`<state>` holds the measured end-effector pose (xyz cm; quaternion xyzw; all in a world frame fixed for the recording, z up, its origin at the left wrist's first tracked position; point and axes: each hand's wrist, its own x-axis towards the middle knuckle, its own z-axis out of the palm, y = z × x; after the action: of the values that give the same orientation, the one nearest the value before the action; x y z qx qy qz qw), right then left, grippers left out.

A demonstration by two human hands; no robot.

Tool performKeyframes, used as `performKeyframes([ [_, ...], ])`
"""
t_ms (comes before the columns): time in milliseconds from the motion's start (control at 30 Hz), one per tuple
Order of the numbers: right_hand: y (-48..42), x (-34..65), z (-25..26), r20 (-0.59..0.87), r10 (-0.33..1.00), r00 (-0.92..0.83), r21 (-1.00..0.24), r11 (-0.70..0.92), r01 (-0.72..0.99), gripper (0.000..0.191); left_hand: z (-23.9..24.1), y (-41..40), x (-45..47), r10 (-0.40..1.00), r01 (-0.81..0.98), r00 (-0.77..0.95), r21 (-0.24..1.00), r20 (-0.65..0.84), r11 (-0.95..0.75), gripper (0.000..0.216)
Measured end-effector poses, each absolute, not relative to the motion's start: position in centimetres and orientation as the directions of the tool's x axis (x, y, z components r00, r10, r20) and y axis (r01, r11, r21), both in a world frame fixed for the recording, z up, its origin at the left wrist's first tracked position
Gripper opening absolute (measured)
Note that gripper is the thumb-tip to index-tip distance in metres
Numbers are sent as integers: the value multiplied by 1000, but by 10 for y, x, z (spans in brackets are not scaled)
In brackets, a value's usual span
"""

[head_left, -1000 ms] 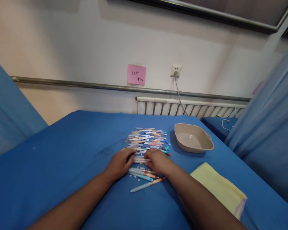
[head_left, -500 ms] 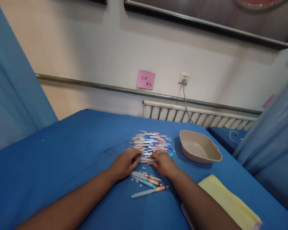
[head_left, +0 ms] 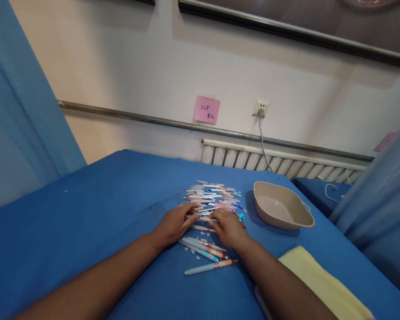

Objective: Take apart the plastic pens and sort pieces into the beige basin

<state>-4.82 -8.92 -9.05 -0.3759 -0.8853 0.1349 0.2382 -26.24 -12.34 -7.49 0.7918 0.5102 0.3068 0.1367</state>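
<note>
Both hands have barely shifted: left hand and right hand rest palm-down, fingers loosely curled on pale pens heaped at frame centre; whether either grips one cannot be told. Right of centre, a beige dish holds nothing. Bare blue table spreads left.

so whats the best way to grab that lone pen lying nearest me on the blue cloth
Probably pinch the lone pen across the middle of its barrel, coming straight down from above. It lies flat on the blue cloth, apart from the other pens, with bare cloth along both long sides for fingertips.
</note>
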Motion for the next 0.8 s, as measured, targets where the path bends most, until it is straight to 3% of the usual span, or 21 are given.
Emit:
performKeyframes([
  [67,-89,-48,-92,343,739,-580,-432,672,601,11,-73,-126,-262,852,703,348,492,392,-514,46],
  [133,-88,-48,-93,353,748,-562,-450,662,599,8,-73,-127,-261,814,685,405,451,418,-572,40],
  [200,-88,-48,-93,356,753,-553,-466,656,594,6,-74,-127,-261,818,692,406,447,407,-566,30],
  [367,-87,-49,-94,348,759,-550,-452,650,610,8,-72,-127,-261,876,723,355,498,326,-478,31],
  [467,-87,-50,-96,348,756,-554,-440,654,615,8,-71,-128,-261,843,703,382,472,379,-531,35],
  [567,-87,-51,-96,356,747,-562,-447,664,599,8,-71,-128,-261,818,684,417,456,396,-570,27],
  [800,-79,-44,-96,380,759,-529,-446,651,614,8,-73,-120,-268,926,756,208,549,315,-357,32],
])
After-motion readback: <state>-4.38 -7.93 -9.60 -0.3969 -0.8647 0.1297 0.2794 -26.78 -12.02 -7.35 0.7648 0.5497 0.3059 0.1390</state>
